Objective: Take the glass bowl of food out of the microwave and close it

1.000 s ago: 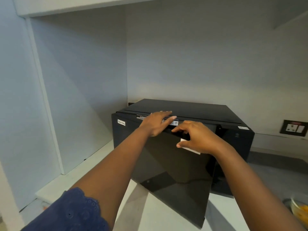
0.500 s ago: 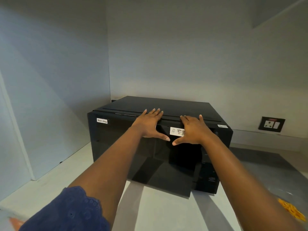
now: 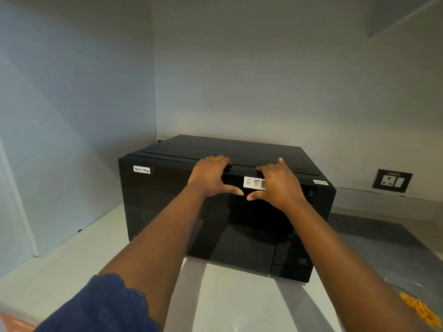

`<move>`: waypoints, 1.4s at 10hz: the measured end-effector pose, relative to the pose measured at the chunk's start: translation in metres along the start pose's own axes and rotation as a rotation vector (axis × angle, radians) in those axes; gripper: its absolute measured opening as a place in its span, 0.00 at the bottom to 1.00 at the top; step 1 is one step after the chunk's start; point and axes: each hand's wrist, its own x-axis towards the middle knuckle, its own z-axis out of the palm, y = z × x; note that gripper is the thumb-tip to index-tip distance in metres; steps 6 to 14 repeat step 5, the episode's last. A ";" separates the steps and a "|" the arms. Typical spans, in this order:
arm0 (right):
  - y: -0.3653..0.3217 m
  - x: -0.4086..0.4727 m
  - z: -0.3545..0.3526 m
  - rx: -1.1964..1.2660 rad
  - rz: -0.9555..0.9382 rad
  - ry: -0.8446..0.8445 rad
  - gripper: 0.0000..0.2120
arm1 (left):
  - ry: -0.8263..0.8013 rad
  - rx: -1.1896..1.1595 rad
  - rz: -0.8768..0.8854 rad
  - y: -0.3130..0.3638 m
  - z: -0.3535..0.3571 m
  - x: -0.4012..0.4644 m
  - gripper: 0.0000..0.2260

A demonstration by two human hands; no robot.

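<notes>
The black microwave (image 3: 167,212) stands on the white counter (image 3: 227,298) in a corner, its glossy drop-down door flush against the body. My left hand (image 3: 211,174) and my right hand (image 3: 278,182) lie flat on the door's top edge, fingers spread and curled over onto the top panel, thumbs almost meeting below a white sticker (image 3: 254,182). Neither hand holds anything. The glass bowl (image 3: 422,305) with yellow food sits at the lower right corner of the view, partly cut off by the frame edge.
White walls close in the microwave at the left and behind. A black wall socket (image 3: 392,180) sits to the right. A "Non-Veg" label (image 3: 142,169) marks the door's top left. An orange-white object (image 3: 14,322) shows at the bottom left edge.
The door swung up from half open to flush with the microwave body under both hands. My fingers now curl over the top edge. The view shifted closer and slightly right.
</notes>
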 end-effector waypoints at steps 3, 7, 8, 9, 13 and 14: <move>-0.008 -0.001 -0.001 0.011 0.056 -0.051 0.41 | -0.099 -0.022 0.065 -0.003 -0.008 0.002 0.39; -0.019 0.001 -0.015 -0.032 0.120 -0.060 0.40 | -0.111 -0.041 0.084 -0.010 -0.030 0.002 0.37; -0.019 0.001 -0.015 -0.032 0.120 -0.060 0.40 | -0.111 -0.041 0.084 -0.010 -0.030 0.002 0.37; -0.019 0.001 -0.015 -0.032 0.120 -0.060 0.40 | -0.111 -0.041 0.084 -0.010 -0.030 0.002 0.37; -0.019 0.001 -0.015 -0.032 0.120 -0.060 0.40 | -0.111 -0.041 0.084 -0.010 -0.030 0.002 0.37; -0.019 0.001 -0.015 -0.032 0.120 -0.060 0.40 | -0.111 -0.041 0.084 -0.010 -0.030 0.002 0.37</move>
